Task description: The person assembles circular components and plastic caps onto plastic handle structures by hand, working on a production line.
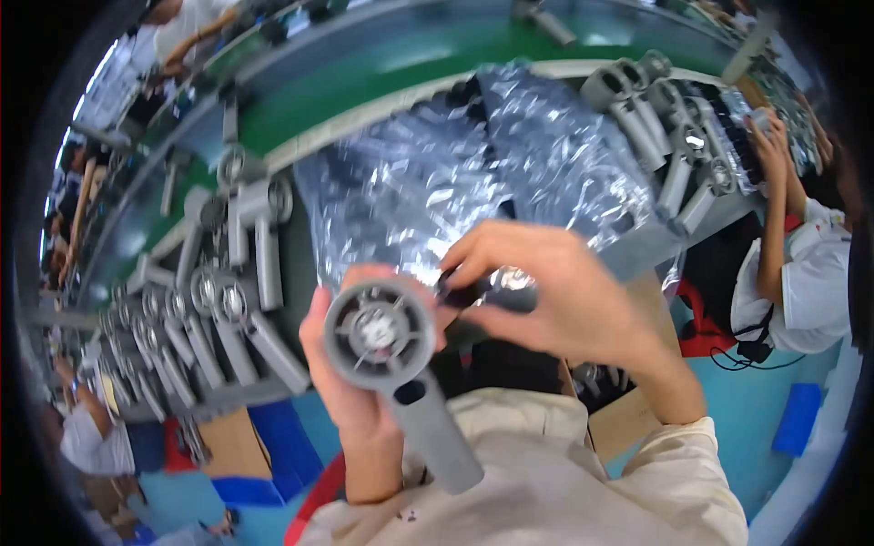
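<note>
While the left hand (355, 405) curls around the round head of a grey hair-dryer housing (443, 446), the right hand (578, 305) works just beside it in the head view. The left fingers and thumb are closed about the barrel, and the housing sits low in front of the person's torso. Its open round end faces up toward the camera, showing spokes around a shiny centre, and its handle slants down to the right across the person's pale top (528, 496). The right hand is nearly closed, thumb and fingertips pinching a small dark piece (464, 295) near the rim of the housing; the fingers hide its full shape, and whether it touches the housing cannot be told.

Beyond the hands, a large clear plastic bag (391, 191) with dark contents spreads over the counter (293, 305). Rows of similar grey housings (241, 350) stand to its left, and a smaller group (642, 136) is at its upper right. Behind runs a green conveyor belt (309, 105). At the right, a co-worker in a white shirt (824, 291) reaches toward dark parts. An open cardboard box (624, 423) is below the right forearm.
</note>
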Tool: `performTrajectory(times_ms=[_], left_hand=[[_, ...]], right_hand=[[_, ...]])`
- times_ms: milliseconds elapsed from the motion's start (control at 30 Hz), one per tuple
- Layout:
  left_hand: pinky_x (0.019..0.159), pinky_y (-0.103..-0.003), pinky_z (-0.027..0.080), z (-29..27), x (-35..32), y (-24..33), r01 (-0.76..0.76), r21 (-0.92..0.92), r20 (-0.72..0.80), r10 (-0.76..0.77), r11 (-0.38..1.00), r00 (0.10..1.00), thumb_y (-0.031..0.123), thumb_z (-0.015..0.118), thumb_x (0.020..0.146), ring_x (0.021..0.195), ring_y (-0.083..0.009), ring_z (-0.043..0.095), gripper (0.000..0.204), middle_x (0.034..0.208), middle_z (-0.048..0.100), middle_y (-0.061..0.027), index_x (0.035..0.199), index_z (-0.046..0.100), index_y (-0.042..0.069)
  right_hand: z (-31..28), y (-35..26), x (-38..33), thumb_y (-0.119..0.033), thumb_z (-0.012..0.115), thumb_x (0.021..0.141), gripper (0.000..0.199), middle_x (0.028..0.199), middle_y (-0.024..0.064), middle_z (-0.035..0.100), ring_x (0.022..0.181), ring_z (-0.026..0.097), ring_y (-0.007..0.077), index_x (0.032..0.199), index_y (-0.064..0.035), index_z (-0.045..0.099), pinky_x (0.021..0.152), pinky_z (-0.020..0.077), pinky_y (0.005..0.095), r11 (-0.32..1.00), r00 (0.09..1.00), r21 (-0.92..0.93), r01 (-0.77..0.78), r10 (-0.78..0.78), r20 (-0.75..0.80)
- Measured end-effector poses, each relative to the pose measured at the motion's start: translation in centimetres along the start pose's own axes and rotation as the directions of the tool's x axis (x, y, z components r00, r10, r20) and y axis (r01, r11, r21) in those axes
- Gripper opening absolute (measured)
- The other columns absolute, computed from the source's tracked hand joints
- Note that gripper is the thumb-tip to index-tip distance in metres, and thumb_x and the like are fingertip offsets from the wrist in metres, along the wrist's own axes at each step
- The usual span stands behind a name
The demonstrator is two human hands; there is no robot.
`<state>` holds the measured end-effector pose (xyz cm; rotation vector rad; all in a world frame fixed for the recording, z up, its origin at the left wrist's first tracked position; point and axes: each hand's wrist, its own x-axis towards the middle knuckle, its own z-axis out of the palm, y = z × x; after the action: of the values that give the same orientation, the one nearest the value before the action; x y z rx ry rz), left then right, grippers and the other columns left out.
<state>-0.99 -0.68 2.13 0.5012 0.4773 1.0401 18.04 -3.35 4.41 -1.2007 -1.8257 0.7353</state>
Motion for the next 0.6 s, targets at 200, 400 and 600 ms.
performTrajectory(times_ms=[200,400,600], left_hand=[[0.085,-0.044,0.053,1.1,0.6,-0.7,0.023,0.029,0.031,-0.024,0.999,0.999,0.041,0.033,0.097,0.085,-0.0236,0.064,0.044,0.096,0.060,-0.0128,0.107,0.050,0.002],[0.065,-0.040,0.060,0.4,0.1,0.0,0.099,-0.092,0.088,-0.091,0.991,0.992,0.047,0.029,0.097,0.084,-0.0218,0.065,0.048,0.099,0.060,-0.0142,0.111,0.047,0.004],[0.060,-0.035,0.059,-0.2,0.4,-0.2,-0.032,0.122,0.061,0.024,0.992,0.998,0.045,0.032,0.097,0.081,-0.0212,0.065,0.048,0.097,0.060,-0.0151,0.113,0.045,0.001]], right_hand=[[-0.9,-1.5,-1.4,0.011,0.070,0.064,0.049,0.106,0.0168,0.058,0.096,0.061,0.0235,0.112,0.0039,0.061,0.083,0.0526,0.0314,0.973,0.970,0.231,-0.031,0.085,-0.228],[0.5,-1.6,-1.5,0.004,0.076,0.054,0.049,0.104,0.0216,0.058,0.092,0.060,0.0265,0.102,0.0081,0.065,0.083,0.0483,0.0343,0.966,0.956,0.176,0.191,-0.143,-0.254],[1.3,-0.6,-0.7,0.005,0.077,0.052,0.052,0.103,0.0228,0.058,0.095,0.058,0.0251,0.102,0.0102,0.063,0.084,0.0463,0.0333,0.942,0.979,0.288,0.172,-0.130,-0.158]])
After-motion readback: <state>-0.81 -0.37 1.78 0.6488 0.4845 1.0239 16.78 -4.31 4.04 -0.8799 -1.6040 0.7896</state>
